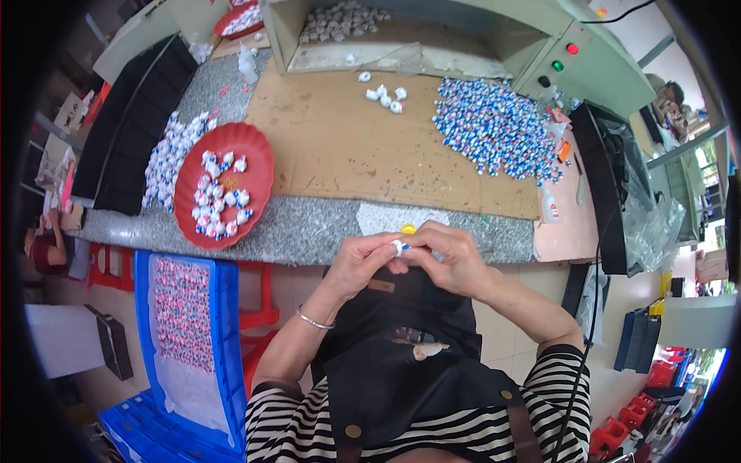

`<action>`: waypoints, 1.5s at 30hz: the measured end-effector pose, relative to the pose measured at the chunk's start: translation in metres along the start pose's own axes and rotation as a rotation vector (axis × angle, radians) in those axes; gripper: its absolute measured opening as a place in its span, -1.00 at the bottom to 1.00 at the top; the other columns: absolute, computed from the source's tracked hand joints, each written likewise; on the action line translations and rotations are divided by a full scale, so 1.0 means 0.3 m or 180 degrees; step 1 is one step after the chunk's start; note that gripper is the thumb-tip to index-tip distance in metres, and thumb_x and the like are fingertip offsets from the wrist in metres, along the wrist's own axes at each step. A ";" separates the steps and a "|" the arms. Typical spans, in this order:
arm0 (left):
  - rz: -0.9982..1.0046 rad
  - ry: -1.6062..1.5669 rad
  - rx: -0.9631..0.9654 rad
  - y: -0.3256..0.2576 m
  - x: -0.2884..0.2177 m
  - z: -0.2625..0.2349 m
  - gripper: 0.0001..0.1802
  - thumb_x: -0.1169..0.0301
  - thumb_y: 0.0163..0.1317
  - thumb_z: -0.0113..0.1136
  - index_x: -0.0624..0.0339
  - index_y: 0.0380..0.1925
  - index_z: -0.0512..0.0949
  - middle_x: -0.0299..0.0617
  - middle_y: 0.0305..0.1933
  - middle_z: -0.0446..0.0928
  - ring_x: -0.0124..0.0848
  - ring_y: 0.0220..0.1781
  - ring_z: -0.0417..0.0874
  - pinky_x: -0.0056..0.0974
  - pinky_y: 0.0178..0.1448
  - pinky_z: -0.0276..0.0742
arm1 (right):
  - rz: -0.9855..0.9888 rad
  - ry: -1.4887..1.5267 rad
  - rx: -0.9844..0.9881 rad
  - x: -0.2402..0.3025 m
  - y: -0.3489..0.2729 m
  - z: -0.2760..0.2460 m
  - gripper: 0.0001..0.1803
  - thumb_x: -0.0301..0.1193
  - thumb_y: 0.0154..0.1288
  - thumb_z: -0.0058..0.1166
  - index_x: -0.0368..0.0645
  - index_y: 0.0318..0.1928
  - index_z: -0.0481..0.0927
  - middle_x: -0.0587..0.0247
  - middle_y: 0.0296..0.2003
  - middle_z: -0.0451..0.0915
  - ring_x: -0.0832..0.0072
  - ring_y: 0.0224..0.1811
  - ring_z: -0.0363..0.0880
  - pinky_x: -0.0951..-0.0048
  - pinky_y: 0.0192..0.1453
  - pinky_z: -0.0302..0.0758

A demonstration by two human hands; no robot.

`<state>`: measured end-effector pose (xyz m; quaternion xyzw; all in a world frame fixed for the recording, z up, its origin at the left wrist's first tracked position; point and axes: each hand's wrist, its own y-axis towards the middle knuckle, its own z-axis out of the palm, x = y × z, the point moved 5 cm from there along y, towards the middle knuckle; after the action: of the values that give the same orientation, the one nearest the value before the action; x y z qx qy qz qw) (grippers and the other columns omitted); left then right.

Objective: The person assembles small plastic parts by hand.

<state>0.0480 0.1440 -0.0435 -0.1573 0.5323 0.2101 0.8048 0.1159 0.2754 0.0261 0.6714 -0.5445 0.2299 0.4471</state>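
Note:
At the table's front edge, my left hand (360, 261) and my right hand (451, 258) meet, fingers pinched together. A small white rounded piece (397, 245) with a blue bit on its right side sits between my fingertips, and both hands grip it. My fingers partly hide it. Just beyond them shows a small yellow thing (407, 228), too small to name. Under my hands' far side lies a white textured sheet (378, 217). To the left, a red scalloped plate (262, 166) bears several white pieces with blue and red parts.
Small blue, white and red pieces (494, 123) are heaped on the cardboard (332, 139) at right. Several plain white pieces (386, 96) lie at the back, before an open cabinet (432, 58). More white pieces (174, 154) lie by a black tray (127, 123). A blue crate (224, 332) stands lower left.

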 end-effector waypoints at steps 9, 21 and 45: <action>0.1694 0.3761 -0.2014 0.122 -0.505 -0.642 -0.76 0.59 0.18 0.14 0.29 -0.13 0.54 -0.09 -0.23 0.55 -0.32 -0.24 0.59 -0.33 -0.11 0.49 | 0.0454 -0.1601 -0.0841 -0.385 0.030 -0.212 -0.81 -0.59 0.22 0.09 -0.28 -0.14 0.62 0.01 -0.26 0.63 0.14 -0.20 0.62 0.31 -0.11 0.55; 0.1582 0.4080 -0.1780 0.400 -0.569 -0.666 -0.78 0.53 0.12 0.17 0.28 -0.19 0.55 0.06 -0.20 0.56 0.00 -0.16 0.61 -0.11 -0.03 0.53 | -0.0289 -0.3374 0.0220 -0.519 0.268 -0.216 -0.89 -0.48 0.04 0.04 -0.13 -0.35 0.53 0.21 -0.42 0.51 0.28 -0.19 0.49 0.25 -0.11 0.43; -0.0110 -0.2030 -0.0466 0.149 0.009 -0.124 -0.65 0.44 0.40 -0.01 0.31 0.14 0.41 0.05 0.04 0.55 -0.42 -0.12 0.66 -0.40 0.01 0.63 | 0.0165 -0.1495 -0.0609 -0.351 -0.066 -0.205 -0.86 -0.57 0.16 0.16 -0.23 -0.23 0.64 0.08 -0.35 0.62 0.14 -0.25 0.58 0.28 -0.18 0.51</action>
<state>-0.0028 0.1653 -0.0616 -0.1501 0.2342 0.2729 0.9210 0.1138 0.3833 -0.0342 0.6469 -0.6697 0.0265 0.3638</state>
